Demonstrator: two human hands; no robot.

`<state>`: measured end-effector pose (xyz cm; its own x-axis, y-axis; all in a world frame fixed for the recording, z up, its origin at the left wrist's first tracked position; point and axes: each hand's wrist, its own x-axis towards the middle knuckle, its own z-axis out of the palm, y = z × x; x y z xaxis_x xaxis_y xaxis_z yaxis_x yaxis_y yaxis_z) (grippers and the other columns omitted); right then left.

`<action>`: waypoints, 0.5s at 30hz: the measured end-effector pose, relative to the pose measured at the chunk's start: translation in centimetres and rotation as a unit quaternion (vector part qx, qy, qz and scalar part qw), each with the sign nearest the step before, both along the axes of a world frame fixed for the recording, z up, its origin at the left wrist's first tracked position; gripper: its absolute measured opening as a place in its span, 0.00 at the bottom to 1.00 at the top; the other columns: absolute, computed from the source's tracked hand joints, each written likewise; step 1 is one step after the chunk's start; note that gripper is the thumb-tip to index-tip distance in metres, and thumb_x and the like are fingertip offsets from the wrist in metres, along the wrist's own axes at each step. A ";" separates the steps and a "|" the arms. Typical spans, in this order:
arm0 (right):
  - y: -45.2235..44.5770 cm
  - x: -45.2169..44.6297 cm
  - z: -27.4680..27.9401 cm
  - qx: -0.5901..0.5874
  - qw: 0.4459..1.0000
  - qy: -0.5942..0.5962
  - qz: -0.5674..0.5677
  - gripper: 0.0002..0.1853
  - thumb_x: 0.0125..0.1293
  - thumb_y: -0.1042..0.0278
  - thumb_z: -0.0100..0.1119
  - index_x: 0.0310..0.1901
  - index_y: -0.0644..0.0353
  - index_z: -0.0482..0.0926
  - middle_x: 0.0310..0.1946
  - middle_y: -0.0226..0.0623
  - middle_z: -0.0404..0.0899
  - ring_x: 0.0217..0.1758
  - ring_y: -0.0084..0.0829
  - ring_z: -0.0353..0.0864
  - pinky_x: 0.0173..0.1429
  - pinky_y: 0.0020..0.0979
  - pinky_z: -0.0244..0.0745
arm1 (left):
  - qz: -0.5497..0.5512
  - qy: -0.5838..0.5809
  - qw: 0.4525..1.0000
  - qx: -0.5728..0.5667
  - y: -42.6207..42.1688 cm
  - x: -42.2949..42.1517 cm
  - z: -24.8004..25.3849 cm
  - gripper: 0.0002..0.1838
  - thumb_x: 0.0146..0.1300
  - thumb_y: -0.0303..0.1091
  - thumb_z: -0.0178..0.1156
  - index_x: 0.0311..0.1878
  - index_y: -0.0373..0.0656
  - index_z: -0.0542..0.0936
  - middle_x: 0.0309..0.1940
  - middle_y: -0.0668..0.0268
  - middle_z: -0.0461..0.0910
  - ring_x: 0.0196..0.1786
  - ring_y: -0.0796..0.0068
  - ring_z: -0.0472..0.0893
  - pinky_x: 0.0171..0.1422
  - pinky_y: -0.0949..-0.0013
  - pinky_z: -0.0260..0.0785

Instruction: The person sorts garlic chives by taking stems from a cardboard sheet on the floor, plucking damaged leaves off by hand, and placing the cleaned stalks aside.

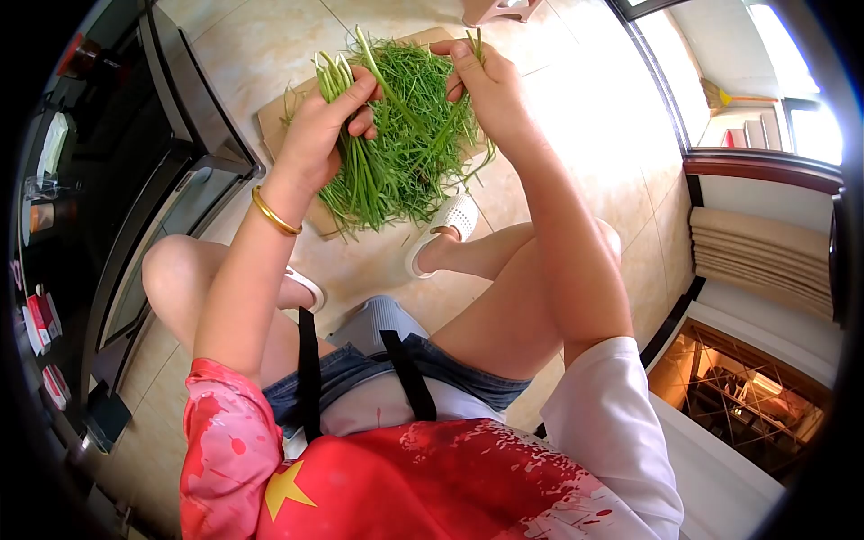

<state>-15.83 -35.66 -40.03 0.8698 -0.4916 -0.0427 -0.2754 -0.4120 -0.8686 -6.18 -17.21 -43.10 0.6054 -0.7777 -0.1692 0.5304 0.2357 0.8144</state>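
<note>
Indoors, on a floor of glossy beige tiles [643,243], between a shiny black unit [108,108] stocked with red-and-white boxes [39,321] at left and a warm-toned lattice panel [738,387] at right, seated on a ribbed grey-blue stool [378,322] with knees spread wide. Dressed in a red-and-white T-shirt [378,477] with a yellow star [288,488], denim shorts [481,373] and white clogs [457,216], with black straps [309,369] over the lap. Bent above a heap of chives [418,81], loose and tangled on a sheet of brown cardboard [273,126] just ahead of the clogs. Gripping in the left hand [328,121], firmly closed, a chive bundle [331,76] with pale stalk ends up and green leaves trailing down against the heap. Wearing a gold bangle [275,211] on the same arm. Pinching in the right hand [486,85], between thumb and forefinger, thin strands [477,38] too fine to count, near the far right of the heap. Holding both hands well apart, with one long pale stalk [368,54] slanting just beside the bundle. Framed farther out by a pink stool [499,11] at the top edge and pleated beige fabric [765,261] at right.
</note>
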 end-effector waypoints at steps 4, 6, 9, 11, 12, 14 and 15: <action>2.1 -0.2 1.0 0.042 0.998 0.034 0.044 0.22 0.72 0.48 0.46 0.47 0.60 0.79 0.30 0.43 0.80 0.35 0.40 0.78 0.46 0.36 0.72 | 0.000 0.001 1.000 0.004 0.0 0.0 0.1 0.09 0.68 0.37 0.58 0.43 0.43 0.73 0.35 0.71 0.73 0.24 0.86 0.65 0.34 0.76 0.67; 3.1 -0.4 1.8 0.020 0.995 0.064 0.073 0.21 0.71 0.49 0.48 0.46 0.61 0.79 0.31 0.44 0.80 0.36 0.40 0.78 0.45 0.36 0.72 | -0.023 -0.011 0.999 0.020 -0.1 -0.3 0.4 0.09 0.67 0.37 0.59 0.43 0.43 0.74 0.34 0.71 0.74 0.24 0.86 0.65 0.33 0.76 0.66; 2.9 -0.2 0.4 0.017 0.992 0.049 0.114 0.21 0.69 0.50 0.51 0.45 0.64 0.79 0.33 0.46 0.80 0.37 0.40 0.78 0.45 0.36 0.71 | -0.011 0.009 0.999 0.041 0.0 -0.6 -0.2 0.10 0.66 0.37 0.60 0.44 0.43 0.74 0.35 0.70 0.76 0.23 0.86 0.65 0.31 0.76 0.66; 2.7 -0.2 0.9 0.015 0.989 0.083 0.121 0.24 0.69 0.45 0.53 0.49 0.62 0.77 0.32 0.34 0.77 0.38 0.28 0.74 0.48 0.31 0.70 | -0.009 0.018 0.999 0.049 0.1 -0.4 -0.3 0.10 0.66 0.36 0.60 0.44 0.42 0.74 0.35 0.69 0.76 0.23 0.86 0.65 0.31 0.76 0.66; 2.7 -0.1 1.3 0.015 0.989 0.083 0.121 0.24 0.69 0.45 0.53 0.49 0.62 0.77 0.32 0.34 0.77 0.38 0.28 0.74 0.48 0.31 0.70 | -0.008 0.028 0.998 0.056 0.1 -0.3 -0.3 0.10 0.66 0.36 0.60 0.44 0.42 0.74 0.35 0.69 0.77 0.23 0.86 0.65 0.30 0.76 0.65; 2.8 -0.2 1.8 0.098 0.981 0.138 0.093 0.22 0.67 0.49 0.56 0.48 0.62 0.78 0.34 0.34 0.80 0.39 0.26 0.75 0.49 0.29 0.70 | -0.011 0.040 0.998 0.055 0.1 0.0 -0.4 0.10 0.66 0.36 0.60 0.44 0.42 0.75 0.35 0.69 0.77 0.23 0.86 0.65 0.30 0.76 0.65; 3.1 -0.3 1.4 0.098 0.981 0.138 0.093 0.22 0.67 0.49 0.56 0.48 0.62 0.78 0.34 0.34 0.80 0.39 0.26 0.75 0.49 0.29 0.70 | -0.012 0.053 0.997 0.054 0.1 0.0 -0.5 0.10 0.66 0.36 0.60 0.44 0.42 0.75 0.34 0.69 0.77 0.23 0.86 0.66 0.30 0.76 0.65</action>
